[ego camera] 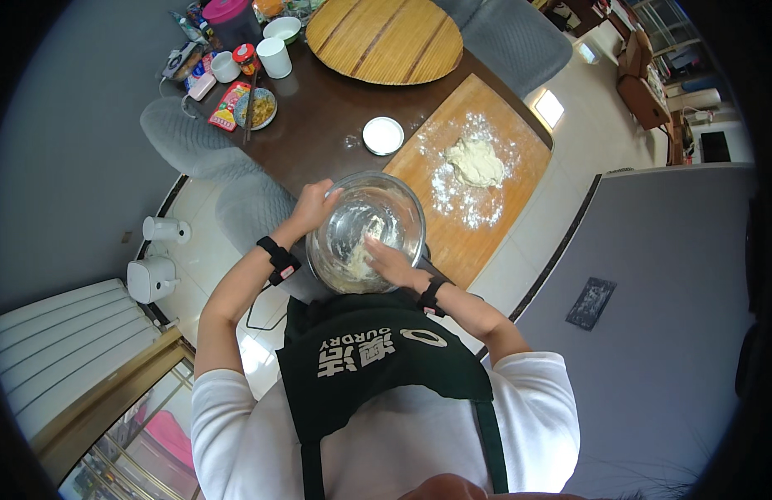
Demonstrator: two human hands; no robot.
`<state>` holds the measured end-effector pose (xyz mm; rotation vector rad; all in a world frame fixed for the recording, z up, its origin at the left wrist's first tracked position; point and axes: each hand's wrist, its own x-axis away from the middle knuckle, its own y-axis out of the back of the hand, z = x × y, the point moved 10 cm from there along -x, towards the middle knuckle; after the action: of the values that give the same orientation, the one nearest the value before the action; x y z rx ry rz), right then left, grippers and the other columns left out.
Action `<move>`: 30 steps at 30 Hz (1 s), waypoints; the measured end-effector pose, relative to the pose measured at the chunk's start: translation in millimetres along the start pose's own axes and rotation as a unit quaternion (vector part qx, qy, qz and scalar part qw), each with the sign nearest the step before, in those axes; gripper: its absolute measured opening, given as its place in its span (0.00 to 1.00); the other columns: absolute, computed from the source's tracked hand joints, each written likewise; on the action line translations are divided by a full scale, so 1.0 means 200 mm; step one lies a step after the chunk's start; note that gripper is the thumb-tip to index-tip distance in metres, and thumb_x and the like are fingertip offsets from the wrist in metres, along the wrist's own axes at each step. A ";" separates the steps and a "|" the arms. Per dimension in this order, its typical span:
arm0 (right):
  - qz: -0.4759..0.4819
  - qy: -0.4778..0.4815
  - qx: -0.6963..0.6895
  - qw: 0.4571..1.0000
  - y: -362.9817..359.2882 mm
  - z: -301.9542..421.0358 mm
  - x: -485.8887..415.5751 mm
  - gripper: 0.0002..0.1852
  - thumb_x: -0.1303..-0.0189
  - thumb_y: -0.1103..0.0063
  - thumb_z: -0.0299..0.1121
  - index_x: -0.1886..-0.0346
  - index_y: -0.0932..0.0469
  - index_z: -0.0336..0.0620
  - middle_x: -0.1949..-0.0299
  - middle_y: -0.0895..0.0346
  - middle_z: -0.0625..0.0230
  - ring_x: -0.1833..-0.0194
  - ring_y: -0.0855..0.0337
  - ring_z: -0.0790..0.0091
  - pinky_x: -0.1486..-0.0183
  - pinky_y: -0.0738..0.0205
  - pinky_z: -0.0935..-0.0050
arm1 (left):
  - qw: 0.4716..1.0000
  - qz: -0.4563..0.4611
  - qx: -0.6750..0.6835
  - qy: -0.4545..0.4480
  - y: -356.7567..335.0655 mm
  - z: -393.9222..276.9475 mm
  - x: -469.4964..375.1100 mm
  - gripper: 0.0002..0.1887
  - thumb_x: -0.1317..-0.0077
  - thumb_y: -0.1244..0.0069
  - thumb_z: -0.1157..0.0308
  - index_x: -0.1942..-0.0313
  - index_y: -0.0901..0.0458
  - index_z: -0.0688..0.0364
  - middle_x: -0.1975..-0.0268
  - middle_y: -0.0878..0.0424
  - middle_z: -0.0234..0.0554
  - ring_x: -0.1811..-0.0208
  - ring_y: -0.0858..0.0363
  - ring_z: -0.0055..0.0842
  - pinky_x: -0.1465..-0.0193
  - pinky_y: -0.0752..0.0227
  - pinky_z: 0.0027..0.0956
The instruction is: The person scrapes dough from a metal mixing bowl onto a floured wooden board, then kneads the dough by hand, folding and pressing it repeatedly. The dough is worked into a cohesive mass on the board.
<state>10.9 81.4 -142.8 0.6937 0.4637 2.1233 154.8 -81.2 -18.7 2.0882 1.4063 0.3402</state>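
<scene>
A deep, shiny mixing bowl (412,215) is tilted in front of my dark green apron (392,350), close to the table edge. My left hand (314,207) grips its upper left rim, thumb over the edge. Inside the bowl, my right hand (392,262) reaches down with fingers extended against the wall. Pale, floury dough residue (361,261) clings to that wall beside the fingertips. To the right, a rough lump of dough (475,162) rests on a floured wooden board (467,250), apart from both hands.
A round white lid or shallow dish (383,136) lies on the dark table (323,137). Farther back are a round slatted wooden tray or lid (386,40), a white cup (274,57), a red-lidded jar (245,58), and chopsticks (250,109) across a patterned bowl (271,111). Grey chairs (248,200) flank the table.
</scene>
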 end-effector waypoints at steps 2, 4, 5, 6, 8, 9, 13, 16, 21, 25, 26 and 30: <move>0.007 0.037 0.038 0.999 -0.04 0.07 0.04 0.30 0.25 0.58 0.43 0.28 0.39 0.33 0.24 0.46 0.50 0.25 0.44 0.50 0.24 0.49 0.62 | 1.000 -0.003 0.005 0.000 0.00 0.01 0.02 0.15 0.32 0.44 0.65 0.71 0.23 0.70 0.74 0.23 0.63 0.73 0.22 0.54 0.71 0.31 0.44; 0.042 0.055 0.045 0.997 -0.05 0.09 0.04 0.29 0.26 0.57 0.43 0.28 0.38 0.34 0.25 0.43 0.49 0.26 0.42 0.49 0.24 0.48 0.62 | 1.000 -0.008 0.005 -0.014 0.00 -0.01 0.01 0.15 0.32 0.44 0.65 0.71 0.23 0.70 0.74 0.23 0.63 0.73 0.22 0.54 0.71 0.31 0.44; 0.060 0.065 0.048 0.995 -0.06 0.09 0.04 0.29 0.26 0.57 0.43 0.29 0.37 0.34 0.25 0.42 0.49 0.26 0.41 0.48 0.25 0.48 0.61 | 1.000 -0.005 0.005 -0.013 0.00 -0.01 0.02 0.15 0.31 0.44 0.65 0.70 0.23 0.70 0.74 0.23 0.63 0.73 0.21 0.54 0.71 0.31 0.44; 0.091 0.025 0.044 0.995 -0.03 0.07 0.03 0.29 0.27 0.56 0.43 0.29 0.36 0.34 0.26 0.41 0.48 0.26 0.41 0.48 0.24 0.48 0.61 | 1.000 -0.003 0.004 -0.010 0.00 -0.01 0.03 0.15 0.31 0.44 0.65 0.70 0.22 0.70 0.74 0.23 0.63 0.74 0.21 0.53 0.71 0.32 0.44; 0.152 -0.051 0.033 0.987 0.07 0.09 0.01 0.29 0.27 0.54 0.42 0.30 0.35 0.34 0.27 0.39 0.48 0.27 0.40 0.47 0.24 0.48 0.59 | 1.000 -0.003 -0.001 -0.004 0.03 0.00 0.04 0.15 0.31 0.45 0.66 0.70 0.23 0.70 0.75 0.23 0.63 0.74 0.21 0.53 0.71 0.32 0.44; 0.070 -0.030 0.021 0.997 0.17 0.08 -0.02 0.29 0.27 0.54 0.43 0.30 0.36 0.34 0.27 0.39 0.48 0.26 0.40 0.48 0.24 0.48 0.60 | 1.000 -0.003 0.000 -0.003 0.03 -0.01 0.03 0.15 0.31 0.45 0.66 0.70 0.23 0.70 0.75 0.24 0.63 0.75 0.21 0.52 0.71 0.32 0.44; -0.119 0.012 0.020 0.993 0.33 -0.06 -0.05 0.31 0.28 0.52 0.43 0.28 0.38 0.35 0.25 0.43 0.48 0.25 0.44 0.50 0.24 0.49 0.61 | 1.000 0.022 0.001 0.016 0.00 0.00 0.03 0.15 0.31 0.45 0.66 0.70 0.23 0.70 0.75 0.24 0.63 0.76 0.22 0.52 0.72 0.32 0.44; -0.110 0.012 0.012 0.994 0.26 -0.06 -0.06 0.31 0.28 0.52 0.41 0.26 0.41 0.35 0.23 0.49 0.49 0.24 0.46 0.50 0.24 0.50 0.61 | 1.000 0.006 0.000 -0.006 0.01 -0.03 0.02 0.15 0.31 0.45 0.66 0.70 0.23 0.70 0.75 0.24 0.63 0.76 0.22 0.51 0.72 0.32 0.44; -0.019 0.022 0.015 0.999 0.08 -0.01 -0.03 0.31 0.28 0.53 0.39 0.25 0.43 0.37 0.22 0.52 0.50 0.24 0.45 0.50 0.24 0.49 0.61 | 1.000 0.000 0.000 -0.003 0.00 -0.02 0.02 0.15 0.31 0.44 0.66 0.70 0.23 0.70 0.75 0.23 0.63 0.75 0.22 0.52 0.71 0.31 0.43; -0.021 0.092 0.023 0.995 0.01 0.10 0.03 0.29 0.29 0.51 0.38 0.28 0.37 0.38 0.25 0.43 0.51 0.26 0.41 0.49 0.25 0.46 0.58 | 1.000 -0.001 0.007 0.000 -0.01 -0.01 0.02 0.15 0.32 0.44 0.65 0.70 0.22 0.70 0.74 0.23 0.63 0.74 0.23 0.53 0.71 0.31 0.43; -0.026 0.085 0.051 0.995 -0.03 0.12 0.05 0.27 0.30 0.50 0.37 0.31 0.32 0.37 0.27 0.37 0.52 0.27 0.40 0.48 0.27 0.43 0.57 | 1.000 0.001 -0.002 0.001 -0.01 0.00 0.02 0.15 0.32 0.44 0.65 0.70 0.22 0.70 0.74 0.23 0.63 0.74 0.23 0.53 0.71 0.31 0.44; -0.007 0.143 0.078 0.987 0.01 0.24 0.05 0.24 0.32 0.48 0.36 0.36 0.28 0.36 0.32 0.31 0.53 0.30 0.34 0.47 0.34 0.35 0.57 | 1.000 0.014 0.000 0.010 0.00 0.01 0.03 0.15 0.32 0.44 0.65 0.70 0.23 0.70 0.74 0.24 0.63 0.74 0.24 0.54 0.71 0.32 0.44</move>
<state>34.7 92.3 -101.1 0.4696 0.7958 2.1983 157.9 -75.3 -21.0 2.1115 1.3907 0.3739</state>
